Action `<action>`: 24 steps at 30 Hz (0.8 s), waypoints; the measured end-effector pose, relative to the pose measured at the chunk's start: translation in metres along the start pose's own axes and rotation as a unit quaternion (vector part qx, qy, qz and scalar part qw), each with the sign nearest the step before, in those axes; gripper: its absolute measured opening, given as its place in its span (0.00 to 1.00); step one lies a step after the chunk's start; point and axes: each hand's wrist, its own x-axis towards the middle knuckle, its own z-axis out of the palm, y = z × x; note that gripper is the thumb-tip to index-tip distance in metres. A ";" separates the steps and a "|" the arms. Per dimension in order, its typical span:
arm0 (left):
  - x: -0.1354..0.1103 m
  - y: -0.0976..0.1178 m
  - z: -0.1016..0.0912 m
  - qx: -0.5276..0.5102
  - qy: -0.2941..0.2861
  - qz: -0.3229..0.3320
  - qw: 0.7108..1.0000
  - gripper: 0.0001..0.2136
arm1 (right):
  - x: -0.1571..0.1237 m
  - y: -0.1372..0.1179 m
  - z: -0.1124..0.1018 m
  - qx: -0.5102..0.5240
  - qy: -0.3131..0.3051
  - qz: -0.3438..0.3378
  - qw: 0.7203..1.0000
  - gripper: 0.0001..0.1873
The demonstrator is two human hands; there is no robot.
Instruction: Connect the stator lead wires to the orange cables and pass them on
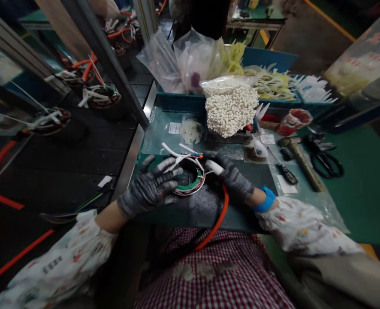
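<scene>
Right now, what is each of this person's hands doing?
Left hand: fingers resting on the wired ring, grip unclear.
Right hand: closed, holding the orange cable.

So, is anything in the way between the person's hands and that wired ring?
Nothing visible is. The left hand is right at the wired ring, its fingers over the white leads, and the right hand grips an orange tube just beside it.

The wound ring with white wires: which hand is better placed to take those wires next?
Probably the left hand: its fingers lie beside the white wires on the wound ring. The right hand seems occupied, holding the white end of the orange tube.
</scene>
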 end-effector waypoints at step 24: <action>0.009 0.071 0.055 0.006 0.075 -0.214 0.974 0.04 | 0.063 -0.031 -0.032 -0.489 0.267 -0.196 0.807 0.08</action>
